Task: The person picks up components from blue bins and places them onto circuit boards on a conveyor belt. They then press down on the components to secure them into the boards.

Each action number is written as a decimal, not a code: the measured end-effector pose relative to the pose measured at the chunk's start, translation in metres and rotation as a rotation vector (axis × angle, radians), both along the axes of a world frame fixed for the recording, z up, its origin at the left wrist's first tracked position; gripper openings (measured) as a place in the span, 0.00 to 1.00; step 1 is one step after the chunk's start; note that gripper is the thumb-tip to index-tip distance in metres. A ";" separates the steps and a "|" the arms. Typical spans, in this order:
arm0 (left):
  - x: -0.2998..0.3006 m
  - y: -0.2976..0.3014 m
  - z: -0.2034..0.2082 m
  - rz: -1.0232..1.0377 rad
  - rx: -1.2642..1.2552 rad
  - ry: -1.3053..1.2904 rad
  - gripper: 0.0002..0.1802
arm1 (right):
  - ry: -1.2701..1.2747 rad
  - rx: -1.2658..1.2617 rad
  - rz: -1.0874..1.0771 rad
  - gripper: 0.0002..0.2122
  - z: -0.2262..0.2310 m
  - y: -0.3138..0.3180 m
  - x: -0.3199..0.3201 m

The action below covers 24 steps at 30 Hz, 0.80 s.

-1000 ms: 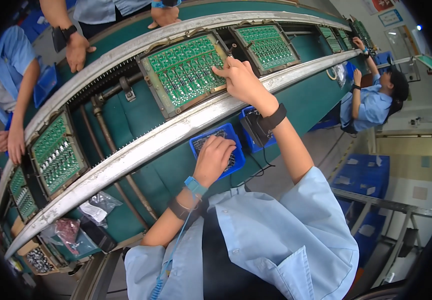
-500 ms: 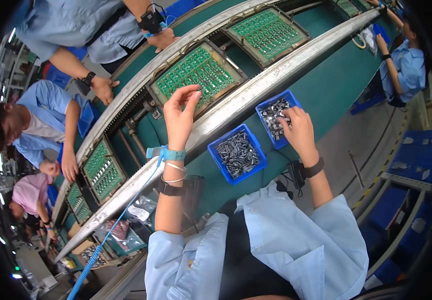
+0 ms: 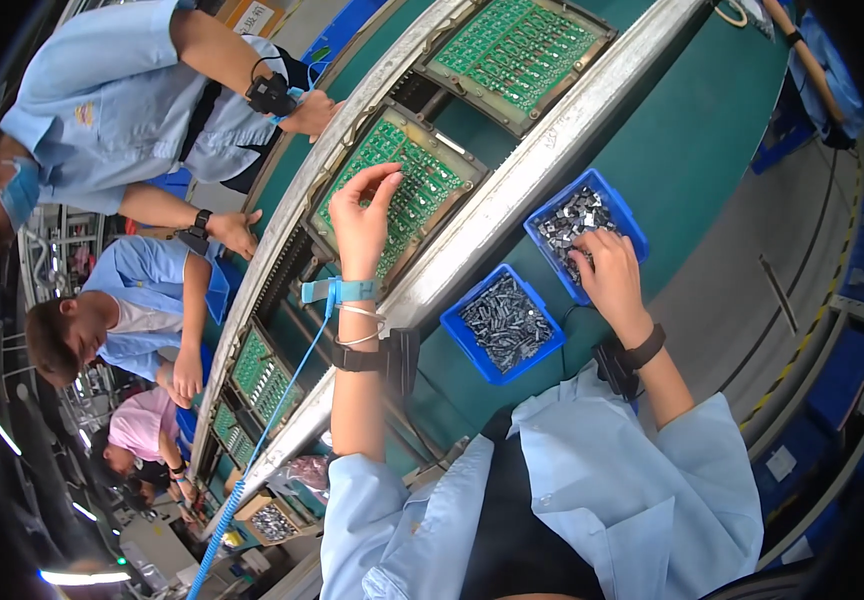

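My left hand [image 3: 360, 225] is held over a green circuit board panel [image 3: 414, 150] in a frame, thumb and forefinger brought together in a pinch. Whatever sits between those fingertips is too small to make out. Over the near part of a blue bin [image 3: 636, 228], my right hand [image 3: 610, 275] has its fingers bent down among small silver and black components [image 3: 574, 215]. Its fingertips are partly hidden, so I cannot make out what they grip. Beside it stands a second blue bin [image 3: 469, 347] full of small dark cylindrical components [image 3: 507, 322].
A metal rail [image 3: 542, 150] runs between the bins and the boards. Another board panel [image 3: 517, 50] lies farther along the line. A coiled blue cord [image 3: 220, 535] leads up to my left wrist strap [image 3: 337, 291]. Across the line, a co-worker's hands [image 3: 237, 232] rest at the edge.
The view has shifted, so the co-workers across the line show more fully. My right hand has lowered further into the components, while my left stays pinched over the same panel.
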<state>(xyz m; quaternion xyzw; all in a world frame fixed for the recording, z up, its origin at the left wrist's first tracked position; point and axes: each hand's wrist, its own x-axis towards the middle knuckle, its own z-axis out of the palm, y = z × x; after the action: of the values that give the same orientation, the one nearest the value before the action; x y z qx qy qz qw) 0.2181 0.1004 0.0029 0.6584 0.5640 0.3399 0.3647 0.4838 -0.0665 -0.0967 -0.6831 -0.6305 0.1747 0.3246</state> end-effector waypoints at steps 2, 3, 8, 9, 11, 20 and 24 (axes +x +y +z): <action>0.007 0.008 -0.001 -0.008 0.084 0.203 0.08 | -0.005 -0.008 -0.033 0.03 -0.002 0.006 -0.003; 0.011 0.012 -0.002 -0.013 0.127 0.303 0.08 | -0.022 -0.006 -0.060 0.03 -0.002 0.009 -0.005; 0.024 0.023 -0.002 -0.085 0.323 0.436 0.06 | -0.026 0.040 -0.081 0.03 -0.007 0.015 -0.004; 0.027 0.025 -0.001 -0.120 0.324 0.446 0.06 | -0.023 0.033 -0.083 0.03 -0.008 0.016 -0.004; 0.031 0.029 -0.002 -0.189 0.328 0.466 0.05 | -0.052 0.034 -0.099 0.03 -0.009 0.019 -0.005; 0.032 0.041 -0.010 -0.320 0.396 0.615 0.04 | -0.086 0.038 -0.113 0.05 -0.016 0.030 -0.005; 0.035 0.040 -0.010 -0.318 0.443 0.654 0.03 | -0.076 0.063 -0.117 0.05 -0.018 0.031 -0.005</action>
<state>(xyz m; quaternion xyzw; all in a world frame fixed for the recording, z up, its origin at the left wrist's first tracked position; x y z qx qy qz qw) 0.2533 0.1409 -0.0071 0.8727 0.4547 0.1658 0.0642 0.4792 -0.0357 -0.1150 -0.7145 -0.6063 0.1095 0.3316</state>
